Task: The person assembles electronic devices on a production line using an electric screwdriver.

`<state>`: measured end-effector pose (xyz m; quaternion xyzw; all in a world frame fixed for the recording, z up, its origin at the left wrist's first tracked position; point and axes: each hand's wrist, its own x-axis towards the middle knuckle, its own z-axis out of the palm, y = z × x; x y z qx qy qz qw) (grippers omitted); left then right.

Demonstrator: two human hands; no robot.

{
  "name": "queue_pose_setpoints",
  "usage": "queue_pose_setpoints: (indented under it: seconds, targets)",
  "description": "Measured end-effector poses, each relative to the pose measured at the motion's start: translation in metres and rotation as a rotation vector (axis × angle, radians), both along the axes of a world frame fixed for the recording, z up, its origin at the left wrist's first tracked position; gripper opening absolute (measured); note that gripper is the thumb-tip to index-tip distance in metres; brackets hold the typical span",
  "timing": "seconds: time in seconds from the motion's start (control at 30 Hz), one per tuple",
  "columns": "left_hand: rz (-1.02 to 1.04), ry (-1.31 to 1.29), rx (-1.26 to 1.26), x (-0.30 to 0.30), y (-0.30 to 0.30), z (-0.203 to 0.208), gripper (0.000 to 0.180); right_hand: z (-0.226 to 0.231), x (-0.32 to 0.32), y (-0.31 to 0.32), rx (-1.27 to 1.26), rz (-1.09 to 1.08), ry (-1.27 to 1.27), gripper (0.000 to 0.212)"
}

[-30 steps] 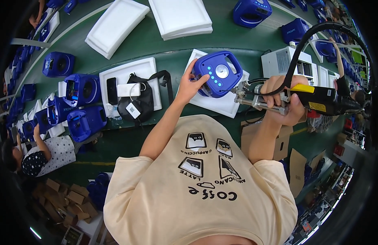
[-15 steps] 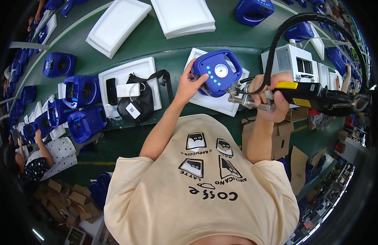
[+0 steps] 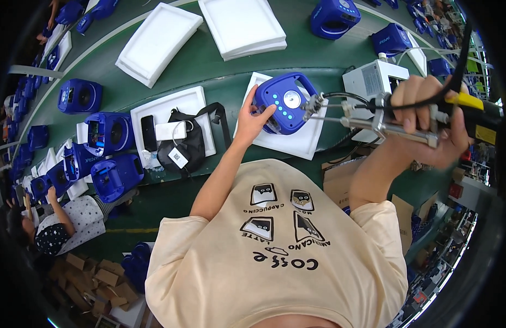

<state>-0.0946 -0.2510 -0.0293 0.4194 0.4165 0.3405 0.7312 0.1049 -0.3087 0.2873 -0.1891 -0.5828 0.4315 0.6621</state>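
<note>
A blue portable speaker housing with a handle loop, a round silvery dial and a row of light-coloured buttons rests on a white foam tray. My left hand grips its left edge, thumb on the top face beside the buttons. In my right hand is a power screwdriver, black with a yellow lever and a metal feed head, held nearly level with its tip toward the speaker. The tip overlaps the housing's right edge; whether they touch I cannot tell. My right fingers wrap around the metal part.
Left of the speaker, a foam tray bears a phone, a white power bank and a black bag. Foam sheets lie beyond. A white box-shaped machine stands at right. Several speaker housings and a co-worker are at left.
My right hand has moved right with the screwdriver, drawing its handle away from the speaker. My left hand keeps its grip on the housing.
</note>
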Motion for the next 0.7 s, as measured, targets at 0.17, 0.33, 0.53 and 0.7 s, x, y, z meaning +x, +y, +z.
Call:
queue_pose_setpoints:
  seconds: [0.17,0.33,0.53,0.7]
  targets:
    - [0.058,-0.029,0.013,0.003,-0.004,-0.008,0.084,-0.056,-0.024,0.038,0.069,-0.285,0.047,0.028]
    - [0.032,-0.027,0.005,-0.001,-0.001,-0.005,0.083,-0.084,-0.034,0.058,-0.006,-0.198,0.206,0.024]
    - [0.012,0.054,0.017,-0.004,0.003,-0.009,0.086,-0.097,-0.046,0.071,-0.085,-0.245,0.187,0.024]
    - [0.022,0.032,0.016,-0.004,0.003,-0.014,0.088,-0.098,-0.047,0.074,-0.136,-0.271,0.045,0.025]
